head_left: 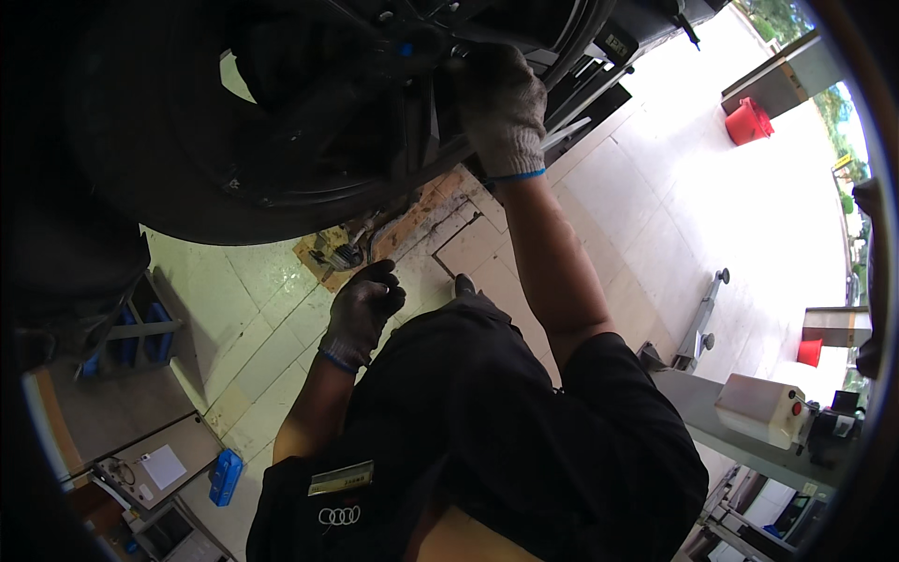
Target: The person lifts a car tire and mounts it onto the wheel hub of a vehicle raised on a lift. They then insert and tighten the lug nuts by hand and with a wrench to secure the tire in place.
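A dark car wheel (192, 178) with a black tyre and spoked rim fills the upper left, raised above the floor. My right hand (504, 108), in a pale knitted glove with a blue cuff edge, reaches up to the rim near its hub. Its fingers look curled in, but deep shade hides what they hold. Lower down, apart from the tyre, my left hand (363, 314) wears a darkened glove. Its fingers are bent together, with a small light spot at the fingertips too tiny to name. A blue spot (405, 49) marks the hub area.
Below the wheel lies a stained floor patch (328, 258) with metal parts. A grey lift arm (702, 318) and a post with a pale box (763, 409) stand right. Red buckets (748, 122) are farther off. A blue case (226, 478) sits beside a bench (178, 450) at lower left.
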The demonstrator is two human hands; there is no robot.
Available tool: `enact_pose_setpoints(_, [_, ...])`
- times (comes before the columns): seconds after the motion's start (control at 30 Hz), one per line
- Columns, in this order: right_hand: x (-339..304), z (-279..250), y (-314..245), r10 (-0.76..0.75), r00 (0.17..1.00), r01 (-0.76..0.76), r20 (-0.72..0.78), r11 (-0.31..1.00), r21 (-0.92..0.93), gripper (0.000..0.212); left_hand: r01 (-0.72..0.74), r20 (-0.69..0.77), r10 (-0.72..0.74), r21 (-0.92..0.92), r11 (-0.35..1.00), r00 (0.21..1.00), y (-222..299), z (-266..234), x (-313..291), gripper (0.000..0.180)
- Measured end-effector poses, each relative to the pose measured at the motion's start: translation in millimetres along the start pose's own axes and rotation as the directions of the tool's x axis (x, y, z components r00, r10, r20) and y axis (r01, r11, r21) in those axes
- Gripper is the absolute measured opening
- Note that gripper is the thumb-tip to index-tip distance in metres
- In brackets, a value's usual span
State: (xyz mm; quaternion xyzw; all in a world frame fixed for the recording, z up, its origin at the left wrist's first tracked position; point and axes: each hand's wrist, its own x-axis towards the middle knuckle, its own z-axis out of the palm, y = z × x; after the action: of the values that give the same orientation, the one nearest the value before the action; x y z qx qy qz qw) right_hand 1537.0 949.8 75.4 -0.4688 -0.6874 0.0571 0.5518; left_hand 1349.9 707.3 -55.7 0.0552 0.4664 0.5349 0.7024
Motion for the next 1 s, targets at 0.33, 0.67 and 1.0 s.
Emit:
enact_pose_setpoints(0.33, [7, -1, 1, -0.057, 0.991, 0.082, 0.125, 0.975, -0.209, 0.03, 0.02, 0.039, -0.018, -0.048, 0.999, 0.999, -6, -13, 19, 0.036])
enact_pose_setpoints(0.67, [-4, 1, 35, -0.258, 0.964, 0.252, -0.059, 0.963, -0.094, 0.018, 0.108, 0.046, -0.109, 0.026, 0.994, 0.993, -9, 0, 32, 0.028])
enact_pose_setpoints(1.0, [6, -3, 38, -0.344, 0.935, 0.354, 0.086, 0.902, -0.246, 0.023, 0.123, 0.037, -0.123, 0.004, 0.992, 0.992, -15, -9, 38, 0.027])
